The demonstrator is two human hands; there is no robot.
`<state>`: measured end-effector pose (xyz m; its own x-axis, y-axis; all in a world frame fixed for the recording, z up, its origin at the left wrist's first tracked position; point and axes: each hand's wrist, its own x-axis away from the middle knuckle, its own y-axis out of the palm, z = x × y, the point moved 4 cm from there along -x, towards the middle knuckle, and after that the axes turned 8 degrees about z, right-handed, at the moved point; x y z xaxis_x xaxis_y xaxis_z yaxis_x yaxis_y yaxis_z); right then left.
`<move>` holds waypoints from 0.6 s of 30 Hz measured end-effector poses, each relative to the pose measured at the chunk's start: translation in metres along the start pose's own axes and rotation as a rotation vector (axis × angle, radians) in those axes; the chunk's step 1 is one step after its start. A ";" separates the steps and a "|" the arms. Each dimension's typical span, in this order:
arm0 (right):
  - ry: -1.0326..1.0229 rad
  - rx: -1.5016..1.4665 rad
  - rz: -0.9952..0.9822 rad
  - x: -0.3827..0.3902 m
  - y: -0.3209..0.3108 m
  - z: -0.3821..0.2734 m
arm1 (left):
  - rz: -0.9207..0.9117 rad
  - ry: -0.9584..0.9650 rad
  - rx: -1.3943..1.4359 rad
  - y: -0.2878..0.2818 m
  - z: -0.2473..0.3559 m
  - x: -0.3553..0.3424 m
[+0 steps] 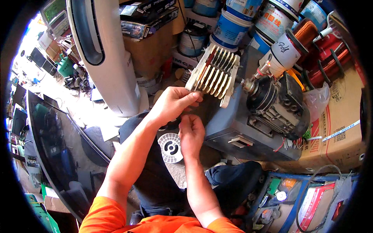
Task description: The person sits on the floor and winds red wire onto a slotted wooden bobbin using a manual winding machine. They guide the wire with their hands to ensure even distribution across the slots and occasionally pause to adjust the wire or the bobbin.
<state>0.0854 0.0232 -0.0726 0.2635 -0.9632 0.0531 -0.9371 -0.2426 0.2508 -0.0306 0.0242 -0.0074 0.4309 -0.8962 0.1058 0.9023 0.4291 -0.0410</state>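
A cream-coloured coil-winding former with several parallel slots sits tilted on the shaft end of a dark motor. Reddish-brown wire shows in its left slots. My left hand is at the former's lower left corner, thumb and fingers pinched together there; whatever lies between them is too small to make out. Just below it, my right hand is closed with its fingers curled in, and any thing inside is hidden. Beneath the hands lies a round pale slotted disc with a black centre.
The motor rests on a dark grey metal cabinet. Wire spools and blue-and-white buckets crowd the back. A tall white appliance stands left, beside a large dark screen. Cardboard and a blue-edged parts tray are right.
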 end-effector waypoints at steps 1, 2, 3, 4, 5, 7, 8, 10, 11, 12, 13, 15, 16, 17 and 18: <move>0.010 -0.005 -0.011 0.002 -0.001 0.007 | 0.033 -0.012 0.030 0.002 0.000 -0.002; 0.020 -0.010 -0.023 0.003 -0.002 0.012 | 0.056 0.014 0.063 0.004 0.000 -0.003; 0.034 -0.013 -0.037 0.005 -0.001 0.012 | 0.078 -0.007 0.046 0.005 -0.002 -0.004; 0.082 0.089 -0.110 0.002 -0.004 0.010 | 0.099 -0.027 0.029 0.005 -0.004 -0.006; 0.045 0.130 -0.129 -0.002 -0.006 0.004 | 0.120 -0.047 0.011 0.004 -0.005 -0.007; -0.033 0.204 -0.163 -0.014 -0.004 -0.007 | 0.127 -0.039 -0.006 0.004 -0.001 -0.007; -0.139 0.076 -0.135 -0.020 -0.003 -0.009 | 0.131 -0.035 -0.015 0.005 0.001 -0.006; 0.049 -0.167 -0.102 -0.027 0.005 -0.024 | 0.121 -0.091 0.056 0.006 0.007 -0.001; 0.145 -0.289 -0.086 -0.029 0.009 -0.030 | 0.117 -0.121 0.091 0.006 0.008 0.001; 0.196 -0.313 -0.069 -0.032 0.010 -0.032 | 0.109 -0.115 0.102 0.007 0.008 0.001; 0.217 -0.325 -0.045 -0.033 0.009 -0.032 | 0.101 -0.108 0.113 0.008 0.007 0.000; 0.264 -0.350 0.000 -0.034 0.008 -0.029 | 0.105 -0.042 0.112 0.008 0.004 -0.003; 0.202 -0.305 0.022 -0.034 0.008 -0.029 | 0.117 0.018 0.100 0.008 0.000 -0.005; 0.139 -0.259 0.043 -0.033 0.009 -0.028 | 0.128 0.078 0.088 0.007 -0.001 -0.006; 0.075 -0.212 0.067 -0.033 0.009 -0.028 | 0.135 0.109 0.038 0.006 0.002 -0.005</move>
<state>0.0746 0.0559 -0.0453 0.2262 -0.9630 0.1463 -0.8861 -0.1411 0.4415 -0.0277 0.0315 -0.0060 0.5484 -0.8362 -0.0068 0.8361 0.5485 -0.0101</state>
